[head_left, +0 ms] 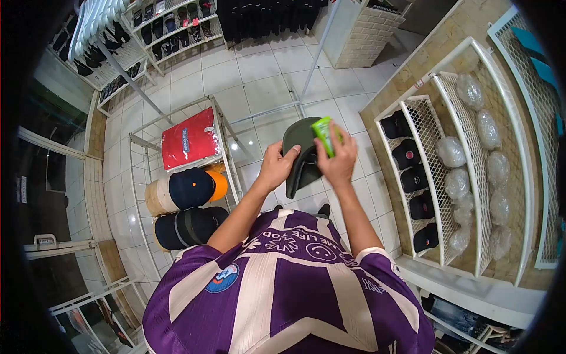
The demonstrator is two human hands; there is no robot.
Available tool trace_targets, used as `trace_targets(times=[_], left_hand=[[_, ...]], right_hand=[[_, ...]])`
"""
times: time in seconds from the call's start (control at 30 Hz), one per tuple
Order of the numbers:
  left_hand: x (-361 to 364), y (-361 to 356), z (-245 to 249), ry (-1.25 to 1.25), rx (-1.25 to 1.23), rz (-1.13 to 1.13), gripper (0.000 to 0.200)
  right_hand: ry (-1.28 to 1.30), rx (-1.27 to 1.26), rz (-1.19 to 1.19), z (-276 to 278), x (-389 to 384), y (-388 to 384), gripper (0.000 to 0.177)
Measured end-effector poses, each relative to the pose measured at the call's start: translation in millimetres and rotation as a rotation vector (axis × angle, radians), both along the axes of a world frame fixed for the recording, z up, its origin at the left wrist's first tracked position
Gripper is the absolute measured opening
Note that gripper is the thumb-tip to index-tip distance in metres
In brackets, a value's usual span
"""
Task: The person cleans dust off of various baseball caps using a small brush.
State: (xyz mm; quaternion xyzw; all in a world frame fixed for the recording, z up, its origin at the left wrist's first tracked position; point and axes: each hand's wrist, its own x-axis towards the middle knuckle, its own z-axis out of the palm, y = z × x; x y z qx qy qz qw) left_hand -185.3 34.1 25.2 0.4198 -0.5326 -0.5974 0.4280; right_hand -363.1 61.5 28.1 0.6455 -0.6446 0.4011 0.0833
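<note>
A dark green cap is held up in front of my chest, its brim pointing up and away from me. My left hand grips the cap's left edge, with the thumb on top of it. In my right hand is a bright green packet-like item, which lies against the cap's right side. The fingers of that hand wrap round the item, and its lower part is hidden by them.
A wire rack at the left bears a red packaged garment and stacked caps. Wall shelves at the right hold black caps and plastic-wrapped items. White hangers hang at the upper left. A metal pole stands ahead.
</note>
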Motion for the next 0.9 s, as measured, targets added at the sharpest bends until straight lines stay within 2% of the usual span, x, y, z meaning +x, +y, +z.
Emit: trace_targets(times=[0.07, 0.13, 0.2, 0.23, 0.3, 0.4, 0.43, 0.47, 0.57, 0.67, 0.7, 0.83, 0.9], left_hand=[[-0.3, 3.0, 0.3, -0.079, -0.039, 0.033, 0.023], [-2.2, -0.3, 1.8, -0.044, -0.028, 0.057, 0.023], [0.5, -2.1, -0.6, -0.113, -0.107, 0.023, 0.024], [2.3, -0.1, 4.3, -0.021, -0.036, 0.003, 0.024], [0.0, -1.5, 7.2, -0.037, -0.023, 0.011, 0.024], [-1.4, -3.7, 6.0, -0.073, -0.035, 0.019, 0.024], [-0.6, -3.8, 5.6, -0.065, -0.049, 0.002, 0.024], [0.8, -2.4, 5.0, -0.061, -0.06, -0.015, 0.024], [2.8, 3.6, 15.7, -0.11, 0.005, 0.0, 0.023], [-0.3, 4.8, 19.9, -0.045, 0.037, -0.022, 0.022], [1.4, 4.9, 16.6, -0.045, 0.043, -0.022, 0.022], [8.0, -0.5, 13.9, -0.059, 0.035, -0.041, 0.022], [6.8, 0.8, 13.1, -0.116, 0.029, -0.044, 0.022]], right_hand=[[-0.111, 0.046, -0.133, -7.5, -16.9, -12.0, 0.059], [-0.024, -0.063, -0.096, -1.4, 1.8, -5.1, 0.06], [-0.057, -0.014, 0.173, 7.1, 18.2, 10.2, 0.061], [-0.058, 0.001, 0.102, 2.3, 9.7, 8.3, 0.06], [-0.073, 0.046, -0.071, 0.1, -11.7, -6.8, 0.059], [-0.032, -0.038, -0.043, -1.2, 5.9, -2.3, 0.059], [-0.043, -0.033, 0.092, -1.3, 14.7, 1.8, 0.061], [-0.04, 0.01, 0.116, 3.1, 13.7, 4.0, 0.061], [-0.09, 0.067, -0.111, -8.6, -16.8, -15.9, 0.061], [0.005, -0.046, 0.007, 1.5, 9.7, -5.1, 0.061], [-0.063, -0.01, 0.154, 9.6, 21.6, 2.5, 0.062], [-0.216, 0.052, 0.037, -1.3, -9.7, -16.2, 0.06], [-0.154, 0.007, 0.062, -2.7, 4.0, -7.8, 0.06]])
